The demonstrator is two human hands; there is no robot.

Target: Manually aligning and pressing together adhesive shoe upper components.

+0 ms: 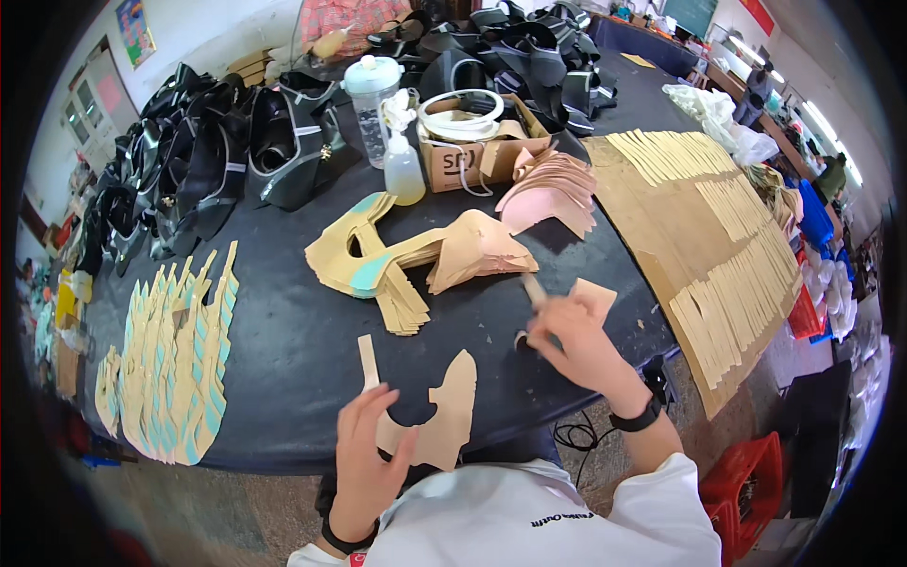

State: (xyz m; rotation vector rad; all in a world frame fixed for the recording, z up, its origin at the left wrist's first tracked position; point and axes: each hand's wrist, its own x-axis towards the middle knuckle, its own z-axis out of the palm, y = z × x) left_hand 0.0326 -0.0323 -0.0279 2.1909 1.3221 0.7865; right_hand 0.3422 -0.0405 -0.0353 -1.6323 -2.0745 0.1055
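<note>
A curved tan shoe-upper piece [446,420] lies at the table's near edge, with a narrow strip rising at its left side [367,354]. My left hand [367,452] is over that left side, fingers spread, the tips at the base of the narrow strip. To the right, my right hand [578,342] has its fingers pinched together. A short pale thing [536,289] sticks out beyond them, blurred, its kind not clear. Behind that hand lies a flat pinkish-tan piece [595,300], partly covered. Ahead is a stack of folded tan pieces [482,244] beside a looped tan stack with light-blue patches [345,248].
Cut pieces with light-blue marks [175,364] lie at the left. A spray bottle [404,170], a lidded clear jug [371,104] and a cardboard box [484,156] stand behind. Black shoe uppers [203,142] are piled farther back. A cardboard sheet [661,248] holds tan strips at right.
</note>
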